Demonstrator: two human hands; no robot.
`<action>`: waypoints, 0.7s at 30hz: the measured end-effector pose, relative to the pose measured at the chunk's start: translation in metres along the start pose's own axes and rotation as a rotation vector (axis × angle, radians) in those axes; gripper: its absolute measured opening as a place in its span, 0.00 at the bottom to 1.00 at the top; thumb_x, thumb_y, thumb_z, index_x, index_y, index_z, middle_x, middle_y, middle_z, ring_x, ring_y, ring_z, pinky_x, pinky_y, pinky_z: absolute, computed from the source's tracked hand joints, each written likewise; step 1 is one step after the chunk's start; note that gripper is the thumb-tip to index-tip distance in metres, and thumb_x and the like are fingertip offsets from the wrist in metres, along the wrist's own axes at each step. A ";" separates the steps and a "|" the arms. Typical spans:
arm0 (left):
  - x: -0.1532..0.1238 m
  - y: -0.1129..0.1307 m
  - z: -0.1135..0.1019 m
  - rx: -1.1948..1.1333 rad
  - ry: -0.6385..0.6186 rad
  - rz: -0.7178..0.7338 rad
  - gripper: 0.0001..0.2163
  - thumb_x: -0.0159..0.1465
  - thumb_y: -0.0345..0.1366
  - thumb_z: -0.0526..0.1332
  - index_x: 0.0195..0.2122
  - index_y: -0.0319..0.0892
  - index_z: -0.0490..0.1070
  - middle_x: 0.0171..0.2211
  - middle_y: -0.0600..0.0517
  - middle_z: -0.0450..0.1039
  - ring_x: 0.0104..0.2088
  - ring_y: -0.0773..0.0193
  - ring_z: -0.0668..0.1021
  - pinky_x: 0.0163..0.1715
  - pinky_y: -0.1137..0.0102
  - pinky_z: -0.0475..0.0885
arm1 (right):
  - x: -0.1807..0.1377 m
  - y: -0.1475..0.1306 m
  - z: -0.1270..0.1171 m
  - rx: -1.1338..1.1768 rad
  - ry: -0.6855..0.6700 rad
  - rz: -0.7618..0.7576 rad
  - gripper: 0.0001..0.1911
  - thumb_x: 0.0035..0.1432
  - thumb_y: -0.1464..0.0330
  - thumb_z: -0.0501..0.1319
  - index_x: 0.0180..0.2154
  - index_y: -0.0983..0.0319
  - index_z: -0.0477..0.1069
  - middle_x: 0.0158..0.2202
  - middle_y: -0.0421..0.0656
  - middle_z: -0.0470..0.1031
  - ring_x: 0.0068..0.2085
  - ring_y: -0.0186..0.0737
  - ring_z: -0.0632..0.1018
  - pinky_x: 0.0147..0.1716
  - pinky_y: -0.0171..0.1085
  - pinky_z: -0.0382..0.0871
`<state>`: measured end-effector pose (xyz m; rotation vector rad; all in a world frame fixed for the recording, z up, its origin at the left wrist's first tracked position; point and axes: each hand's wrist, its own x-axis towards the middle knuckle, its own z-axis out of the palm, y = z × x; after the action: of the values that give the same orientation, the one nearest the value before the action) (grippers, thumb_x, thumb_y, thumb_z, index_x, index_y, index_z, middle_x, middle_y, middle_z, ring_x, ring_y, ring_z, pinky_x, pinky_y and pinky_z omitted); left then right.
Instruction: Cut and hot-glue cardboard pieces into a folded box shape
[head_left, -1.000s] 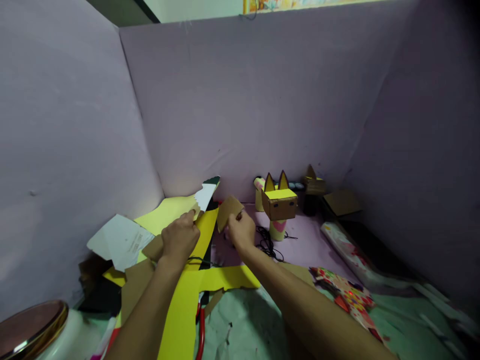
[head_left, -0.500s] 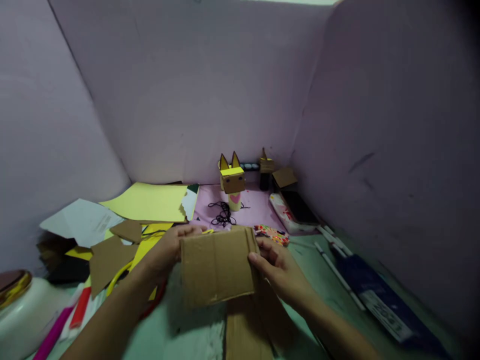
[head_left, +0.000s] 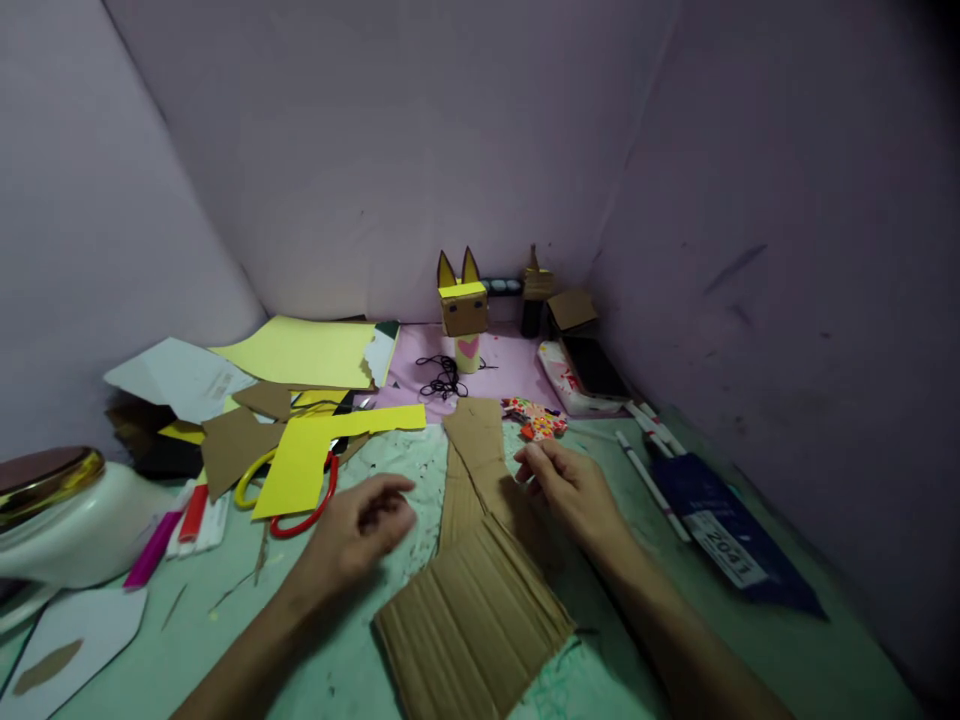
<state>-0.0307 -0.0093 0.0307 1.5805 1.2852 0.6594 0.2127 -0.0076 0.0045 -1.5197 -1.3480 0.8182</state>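
A square-ish piece of corrugated cardboard [head_left: 472,620] lies at the near middle of the table, tilted at an angle. Beyond it are long cardboard strips [head_left: 476,450], partly covered by the square. My left hand [head_left: 367,530] hovers left of the cardboard, holding nothing, its fingers loosely curled with a gap to the thumb. On the other side, my right hand [head_left: 566,490] is above the strips' right edge, fingers loosely bent and nothing seen in them. Near my left hand are scissors with red and yellow handles [head_left: 304,525], partly under a yellow paper piece [head_left: 296,465].
At the back stands a cardboard animal figure [head_left: 465,310] beside tangled black cord [head_left: 442,378]. A phone [head_left: 595,367], a patterned scrap [head_left: 536,418] and a navy packet [head_left: 735,540] lie right. Left are markers [head_left: 193,515], paper scraps [head_left: 176,380] and a white pot-like object [head_left: 82,520].
Both hands have let go of the cardboard square, which now lies lower and turned on the table. The hands have drawn apart from it, and the view has tipped downward.
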 end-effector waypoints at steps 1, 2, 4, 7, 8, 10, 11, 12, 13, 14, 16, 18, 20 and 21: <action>-0.006 0.002 0.006 0.178 -0.066 0.045 0.20 0.52 0.47 0.62 0.43 0.41 0.71 0.33 0.47 0.75 0.30 0.59 0.75 0.28 0.66 0.69 | 0.000 0.001 -0.002 -0.022 -0.003 -0.003 0.17 0.59 0.58 0.51 0.28 0.61 0.71 0.24 0.41 0.73 0.24 0.37 0.73 0.23 0.33 0.63; -0.013 0.005 0.012 0.344 -0.124 0.072 0.22 0.50 0.46 0.65 0.45 0.43 0.71 0.36 0.47 0.75 0.33 0.55 0.76 0.33 0.62 0.69 | -0.001 0.000 -0.004 -0.041 -0.004 -0.007 0.18 0.60 0.58 0.50 0.29 0.61 0.71 0.24 0.40 0.73 0.24 0.37 0.73 0.23 0.34 0.63; -0.024 0.010 0.023 0.558 -0.173 0.079 0.33 0.43 0.43 0.69 0.52 0.45 0.68 0.45 0.44 0.74 0.43 0.45 0.75 0.42 0.54 0.68 | -0.002 -0.002 -0.006 -0.079 -0.003 -0.016 0.18 0.60 0.58 0.51 0.27 0.60 0.71 0.23 0.40 0.72 0.24 0.37 0.72 0.25 0.34 0.62; -0.030 0.012 0.028 0.560 -0.217 -0.023 0.35 0.42 0.36 0.70 0.55 0.44 0.66 0.46 0.42 0.74 0.46 0.40 0.74 0.46 0.50 0.66 | -0.005 -0.007 -0.005 -0.114 -0.003 -0.022 0.16 0.58 0.59 0.54 0.24 0.60 0.70 0.22 0.40 0.71 0.25 0.38 0.72 0.26 0.35 0.62; -0.028 0.012 0.025 0.450 -0.238 -0.062 0.31 0.44 0.34 0.68 0.53 0.44 0.68 0.44 0.43 0.76 0.45 0.42 0.75 0.45 0.51 0.68 | -0.005 -0.007 -0.005 -0.114 0.001 -0.020 0.15 0.57 0.59 0.54 0.23 0.60 0.70 0.22 0.40 0.71 0.25 0.38 0.72 0.27 0.35 0.62; -0.021 0.007 0.013 0.030 -0.263 -0.125 0.20 0.49 0.32 0.66 0.46 0.44 0.72 0.39 0.47 0.78 0.41 0.50 0.77 0.42 0.58 0.72 | -0.004 -0.007 -0.005 -0.090 0.016 -0.010 0.16 0.57 0.58 0.54 0.24 0.60 0.69 0.22 0.40 0.72 0.25 0.38 0.72 0.26 0.35 0.63; -0.016 0.004 0.005 -0.273 -0.275 -0.150 0.14 0.53 0.32 0.65 0.42 0.42 0.73 0.36 0.48 0.78 0.38 0.54 0.79 0.39 0.63 0.74 | -0.004 -0.007 -0.005 -0.066 0.022 -0.004 0.17 0.57 0.57 0.53 0.25 0.60 0.70 0.23 0.41 0.72 0.24 0.38 0.73 0.26 0.35 0.63; -0.011 0.000 -0.002 -0.595 -0.265 -0.171 0.09 0.56 0.32 0.63 0.39 0.40 0.73 0.31 0.49 0.78 0.32 0.60 0.79 0.35 0.68 0.75 | -0.003 -0.006 -0.004 -0.035 0.022 0.002 0.18 0.58 0.55 0.52 0.27 0.60 0.70 0.23 0.41 0.73 0.24 0.38 0.73 0.25 0.35 0.64; -0.007 -0.004 -0.009 -0.894 -0.258 -0.182 0.05 0.59 0.30 0.61 0.37 0.38 0.72 0.26 0.51 0.76 0.26 0.65 0.78 0.30 0.73 0.75 | -0.002 -0.006 -0.004 0.000 0.015 0.010 0.20 0.58 0.54 0.50 0.28 0.61 0.70 0.24 0.42 0.73 0.23 0.38 0.73 0.24 0.35 0.65; -0.003 -0.008 -0.014 -1.105 -0.273 -0.184 0.04 0.60 0.28 0.59 0.35 0.37 0.72 0.21 0.54 0.72 0.20 0.69 0.75 0.22 0.77 0.73 | -0.001 -0.005 -0.003 0.035 0.001 0.018 0.22 0.58 0.52 0.48 0.29 0.61 0.70 0.24 0.42 0.74 0.23 0.38 0.73 0.22 0.35 0.65; 0.001 -0.014 -0.019 -1.317 -0.311 -0.173 0.05 0.60 0.25 0.56 0.30 0.37 0.69 0.14 0.59 0.63 0.11 0.74 0.64 0.10 0.82 0.64 | 0.000 -0.005 0.000 0.086 -0.038 0.031 0.24 0.58 0.51 0.46 0.29 0.61 0.69 0.23 0.42 0.74 0.21 0.38 0.73 0.20 0.35 0.65; 0.003 -0.017 -0.015 -1.340 -0.344 -0.163 0.07 0.61 0.25 0.53 0.26 0.39 0.65 0.11 0.63 0.53 0.08 0.76 0.53 0.04 0.84 0.54 | -0.002 -0.006 0.003 0.101 -0.068 0.029 0.22 0.57 0.52 0.47 0.28 0.61 0.69 0.22 0.42 0.73 0.21 0.38 0.73 0.20 0.35 0.65; 0.002 -0.018 -0.008 -1.371 -0.354 -0.159 0.10 0.62 0.25 0.52 0.24 0.41 0.61 0.10 0.65 0.47 0.09 0.77 0.46 0.03 0.85 0.49 | -0.004 -0.007 0.006 0.082 -0.078 0.016 0.20 0.57 0.54 0.50 0.25 0.60 0.69 0.21 0.41 0.72 0.22 0.38 0.73 0.23 0.35 0.65; 0.002 -0.018 -0.004 -1.386 -0.352 -0.156 0.10 0.62 0.25 0.51 0.24 0.41 0.60 0.11 0.65 0.45 0.09 0.77 0.44 0.03 0.85 0.48 | -0.005 -0.007 0.006 0.064 -0.076 0.010 0.19 0.57 0.55 0.50 0.24 0.60 0.68 0.21 0.41 0.72 0.24 0.38 0.73 0.24 0.35 0.64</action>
<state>-0.0409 -0.0066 0.0161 0.3935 0.4045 0.8326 0.2034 -0.0115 0.0083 -1.4598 -1.3578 0.9245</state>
